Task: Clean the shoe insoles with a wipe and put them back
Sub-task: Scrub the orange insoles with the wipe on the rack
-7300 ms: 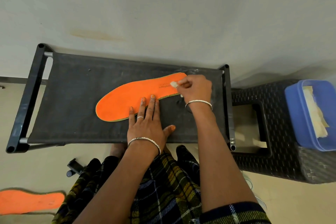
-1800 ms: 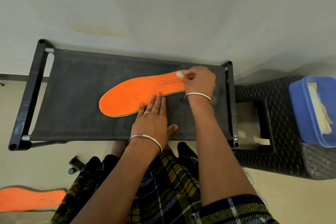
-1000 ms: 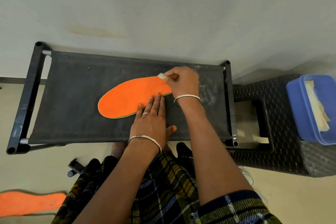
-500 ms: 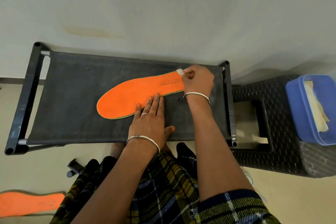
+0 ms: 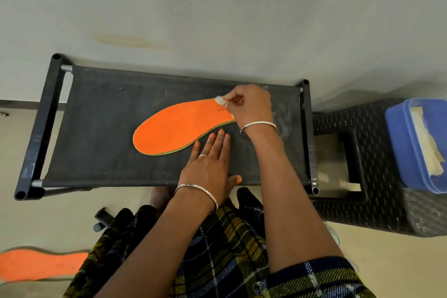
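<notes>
An orange insole [image 5: 176,128] lies flat on the black fabric stand [image 5: 101,133], toe to the left. My right hand [image 5: 249,105] covers its heel end and pinches a small balled white wipe [image 5: 219,99] against the insole's far edge. My left hand [image 5: 210,164] lies flat with straight fingers on the fabric, its fingertips just at the insole's near edge. A second orange insole [image 5: 36,264] rests on the floor at the lower left.
A blue plastic box [image 5: 399,147] holding pale wipes stands on a dark woven stool [image 5: 362,215] to the right of the stand. A wall rises just behind the stand. My plaid-covered lap fills the bottom of the view.
My right hand with the wipe has slid left along the insole's heel end, after rubbing back and forth. My left hand has slipped slightly off the insole toward me.
</notes>
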### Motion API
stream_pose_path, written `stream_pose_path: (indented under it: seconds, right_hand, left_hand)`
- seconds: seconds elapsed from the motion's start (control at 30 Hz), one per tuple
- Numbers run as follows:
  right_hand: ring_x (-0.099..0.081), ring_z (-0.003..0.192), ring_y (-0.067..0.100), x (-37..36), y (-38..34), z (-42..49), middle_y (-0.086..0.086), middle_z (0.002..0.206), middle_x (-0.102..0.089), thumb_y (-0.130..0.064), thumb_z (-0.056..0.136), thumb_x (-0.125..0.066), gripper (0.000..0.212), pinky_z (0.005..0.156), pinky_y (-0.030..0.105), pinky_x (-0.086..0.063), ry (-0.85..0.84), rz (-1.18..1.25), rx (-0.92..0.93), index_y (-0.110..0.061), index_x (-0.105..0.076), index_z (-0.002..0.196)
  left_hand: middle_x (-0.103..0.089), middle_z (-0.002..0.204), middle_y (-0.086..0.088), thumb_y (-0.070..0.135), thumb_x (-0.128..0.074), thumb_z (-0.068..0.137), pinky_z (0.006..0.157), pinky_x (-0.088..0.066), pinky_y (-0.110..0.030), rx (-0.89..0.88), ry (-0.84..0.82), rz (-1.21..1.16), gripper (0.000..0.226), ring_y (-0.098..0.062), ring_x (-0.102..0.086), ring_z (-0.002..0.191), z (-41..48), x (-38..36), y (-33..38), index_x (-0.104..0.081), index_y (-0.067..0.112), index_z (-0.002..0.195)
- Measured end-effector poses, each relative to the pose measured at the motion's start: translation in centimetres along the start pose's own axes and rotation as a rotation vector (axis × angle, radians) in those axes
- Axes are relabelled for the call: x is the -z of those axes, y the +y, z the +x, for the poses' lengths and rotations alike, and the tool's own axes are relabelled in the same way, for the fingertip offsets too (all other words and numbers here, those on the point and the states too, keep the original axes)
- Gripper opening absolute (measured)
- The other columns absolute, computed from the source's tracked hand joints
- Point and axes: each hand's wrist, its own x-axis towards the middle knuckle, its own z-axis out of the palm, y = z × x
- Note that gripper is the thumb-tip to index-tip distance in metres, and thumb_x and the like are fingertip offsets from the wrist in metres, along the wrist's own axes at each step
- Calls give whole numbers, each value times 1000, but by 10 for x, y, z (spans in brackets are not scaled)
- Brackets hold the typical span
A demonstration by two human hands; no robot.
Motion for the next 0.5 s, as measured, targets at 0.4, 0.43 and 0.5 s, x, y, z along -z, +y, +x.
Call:
stream_pose_path:
  seconds: [0.4, 0.43, 0.5]
  right_hand:
    - [-66, 79, 14, -1, -16, -7, 0, 84, -74, -10, 78, -75, 11, 80, 24, -52, -49, -37, -51, -16, -79, 87]
    - [-65, 80, 13, -3, -19, -7, 0, 86, -74, -8, 79, -73, 13, 82, 24, -51, -45, -45, -63, -15, -79, 87]
    - [-66, 83, 14, -12, -24, -9, 1, 88, -74, -4, 77, -73, 15, 87, 29, -53, -127, -29, -50, -15, -79, 85]
  left_hand:
    - [-2, 165, -14, 53, -49, 96, 120, 7, -55, 406, 350, 51, 86, -30, 4, 153, -20, 20, -47, -5, 12, 158]
    - [-3, 165, -14, 51, -51, 95, 120, 7, -55, 444, 378, 36, 87, -31, 5, 152, -20, 21, -55, -5, 13, 158]
    - [-4, 165, -15, 48, -56, 93, 119, 6, -56, 513, 414, 21, 87, -32, 6, 152, -19, 22, -69, -8, 15, 158]
